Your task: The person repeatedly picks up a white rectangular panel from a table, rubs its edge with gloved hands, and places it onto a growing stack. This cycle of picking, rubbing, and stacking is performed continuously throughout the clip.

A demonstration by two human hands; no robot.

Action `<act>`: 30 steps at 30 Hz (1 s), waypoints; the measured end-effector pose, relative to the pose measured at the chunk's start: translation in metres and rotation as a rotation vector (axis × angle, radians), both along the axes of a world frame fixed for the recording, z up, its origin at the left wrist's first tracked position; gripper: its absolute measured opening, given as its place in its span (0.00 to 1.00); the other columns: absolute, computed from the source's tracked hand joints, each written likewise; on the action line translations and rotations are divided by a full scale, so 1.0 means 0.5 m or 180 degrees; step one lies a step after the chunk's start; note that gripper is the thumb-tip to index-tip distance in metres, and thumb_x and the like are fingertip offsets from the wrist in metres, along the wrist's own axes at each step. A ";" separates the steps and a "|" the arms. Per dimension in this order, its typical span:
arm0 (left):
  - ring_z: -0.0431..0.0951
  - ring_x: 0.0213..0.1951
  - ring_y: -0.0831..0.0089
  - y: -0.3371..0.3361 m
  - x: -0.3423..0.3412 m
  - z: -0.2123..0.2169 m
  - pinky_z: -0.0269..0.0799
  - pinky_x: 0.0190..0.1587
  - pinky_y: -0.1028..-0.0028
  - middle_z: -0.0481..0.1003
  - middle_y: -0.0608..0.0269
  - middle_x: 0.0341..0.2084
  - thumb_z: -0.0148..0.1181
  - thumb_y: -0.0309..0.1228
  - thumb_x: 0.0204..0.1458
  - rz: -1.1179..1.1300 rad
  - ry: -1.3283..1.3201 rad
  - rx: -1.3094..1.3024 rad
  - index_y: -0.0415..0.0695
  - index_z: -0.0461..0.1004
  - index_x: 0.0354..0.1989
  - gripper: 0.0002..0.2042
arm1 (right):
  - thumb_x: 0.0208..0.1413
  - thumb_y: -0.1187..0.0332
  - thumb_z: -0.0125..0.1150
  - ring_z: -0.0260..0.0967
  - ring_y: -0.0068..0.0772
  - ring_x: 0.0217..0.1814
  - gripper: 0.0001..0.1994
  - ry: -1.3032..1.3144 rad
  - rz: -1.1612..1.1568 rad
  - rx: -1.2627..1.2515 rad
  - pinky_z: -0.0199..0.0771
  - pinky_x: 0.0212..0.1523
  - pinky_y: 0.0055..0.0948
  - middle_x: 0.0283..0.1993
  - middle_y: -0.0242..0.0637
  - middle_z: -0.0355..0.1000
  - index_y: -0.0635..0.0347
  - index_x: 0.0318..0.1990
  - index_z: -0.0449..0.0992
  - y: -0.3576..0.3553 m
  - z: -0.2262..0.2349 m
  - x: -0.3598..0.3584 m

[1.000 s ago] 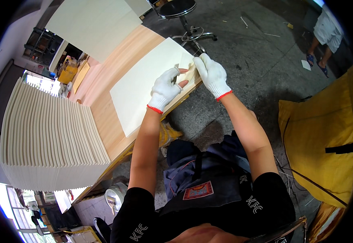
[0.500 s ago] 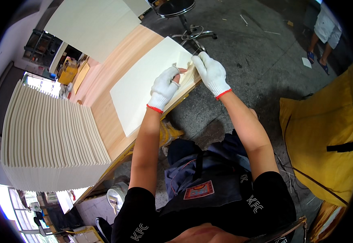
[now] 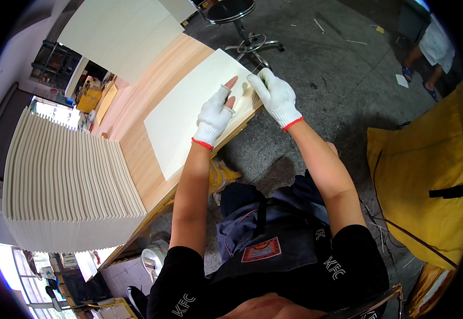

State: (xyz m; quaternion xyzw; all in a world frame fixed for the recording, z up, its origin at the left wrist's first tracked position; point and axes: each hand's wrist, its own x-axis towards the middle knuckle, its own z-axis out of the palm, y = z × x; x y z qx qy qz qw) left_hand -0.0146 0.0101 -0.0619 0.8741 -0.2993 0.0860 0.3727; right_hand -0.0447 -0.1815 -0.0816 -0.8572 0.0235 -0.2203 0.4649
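A pile of thin white sheets (image 3: 181,111) lies at the near right end of the wooden-topped table, its right-hand edges slightly lifted and fanned. Over the sheets rests my left hand (image 3: 214,112), in a white glove with the thumb and index fingertips bare. Those two fingers are stretched apart and hold nothing. My right hand (image 3: 276,95), in a white glove with a red cuff, is curled at the right corner of the pile. Its thumb and fingers grip the edge of the sheets; the glove partly hides how many are in the grip.
A tall stack of pale boards with ridged edges (image 3: 72,175) stands on the table (image 3: 136,149) to the left. Another large pale board (image 3: 125,32) lies at the far side. A black stool (image 3: 231,10) is beyond, a person's legs (image 3: 428,64) far right, a yellow sack (image 3: 423,175) nearer right.
My left thumb and index finger have spread apart and straightened. My right hand has shifted slightly left at the sheets' corner. The far person's legs have moved a little.
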 end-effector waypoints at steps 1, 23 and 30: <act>0.78 0.45 0.61 0.002 0.003 -0.007 0.71 0.51 0.67 0.79 0.56 0.42 0.52 0.30 0.61 -0.0002 -0.0171 -0.0046 0.47 0.78 0.51 0.13 | 0.65 0.45 0.46 0.76 0.54 0.34 0.21 -0.0032 0.0000 0.0028 0.71 0.36 0.47 0.30 0.49 0.76 0.55 0.38 0.73 0.001 0.000 0.001; 0.76 0.50 0.67 -0.001 0.005 0.000 0.68 0.56 0.70 0.79 0.57 0.44 0.59 0.29 0.57 -0.0287 0.0327 -0.0215 0.46 0.78 0.51 0.13 | 0.64 0.43 0.48 0.76 0.54 0.35 0.22 0.0051 -0.0007 0.0126 0.71 0.36 0.47 0.31 0.49 0.76 0.54 0.39 0.74 -0.001 -0.007 0.004; 0.78 0.46 0.65 -0.001 0.005 0.014 0.71 0.52 0.70 0.79 0.58 0.40 0.62 0.30 0.55 -0.0246 0.0031 0.0609 0.46 0.79 0.50 0.14 | 0.64 0.43 0.48 0.76 0.54 0.35 0.22 -0.0013 -0.0112 0.0167 0.71 0.37 0.47 0.31 0.48 0.76 0.54 0.39 0.74 -0.001 -0.026 0.014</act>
